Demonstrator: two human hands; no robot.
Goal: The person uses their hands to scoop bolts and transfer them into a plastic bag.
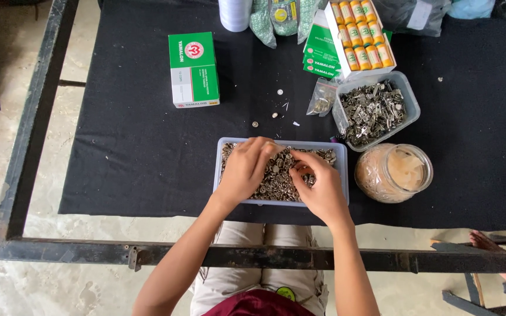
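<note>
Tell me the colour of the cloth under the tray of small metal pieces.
Black: the cloth under the tray shows plainly in the head view.

Both hands work inside a shallow clear tray (341, 175) filled with small round metal buttons (277, 175) on a black cloth (136, 152). The left hand (245, 169) lies palm down over the left part of the heap, fingers curled into it. The right hand (318, 186) sits at the right part, fingertips pinched together on the buttons. Just right of the tray stands a glass jar (393, 172), and behind it a clear tub of metal clips (375, 110). A green and white box (193, 69) lies well to the left, and a box of orange spools (363, 34) sits at the far edge
</note>
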